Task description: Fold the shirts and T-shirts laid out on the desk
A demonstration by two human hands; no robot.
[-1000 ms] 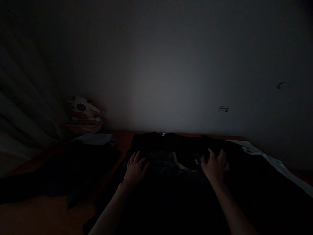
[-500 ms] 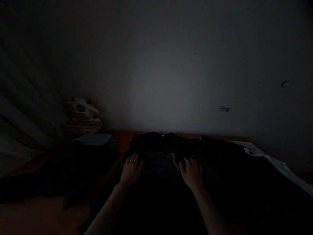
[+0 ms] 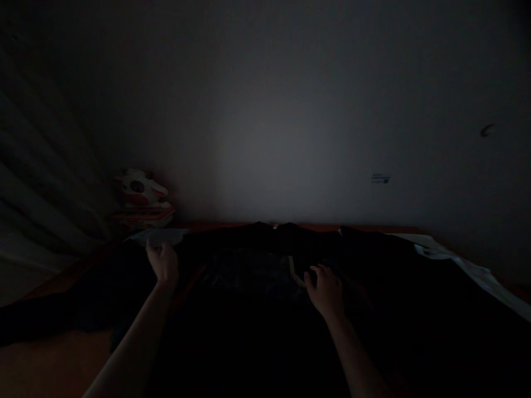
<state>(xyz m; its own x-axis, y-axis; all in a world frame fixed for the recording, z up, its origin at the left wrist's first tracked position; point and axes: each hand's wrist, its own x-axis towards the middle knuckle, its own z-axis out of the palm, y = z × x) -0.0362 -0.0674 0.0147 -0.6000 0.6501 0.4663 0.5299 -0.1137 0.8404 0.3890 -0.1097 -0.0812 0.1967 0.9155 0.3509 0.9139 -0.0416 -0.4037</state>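
The room is very dark. A black top (image 3: 249, 331) lies spread in front of me, with a small white label (image 3: 275, 226) at its neck. My left hand (image 3: 164, 264) is at the far left, its fingers curled, and black cloth of the top stretches out to it. I take it to be gripping the sleeve, though the fingertips are hard to see. My right hand (image 3: 327, 290) lies open on the top, fingers slightly spread, beside a pale curved strip (image 3: 296, 272) on a dark bluish, faintly patterned patch (image 3: 253, 276).
Dark clothing (image 3: 95, 298) and a grey cloth (image 3: 160, 236) lie at the left on an orange-brown surface (image 3: 53, 365). A white and red animal-shaped toy (image 3: 141, 190) stands behind them. White-edged cloth (image 3: 477, 276) lies at the right. Behind are a wall (image 3: 282, 138) and a curtain (image 3: 37, 188).
My left hand has moved left from the top's middle to beside the grey cloth. Black cloth now covers a strip of the surface that showed before. My right hand stays in place.
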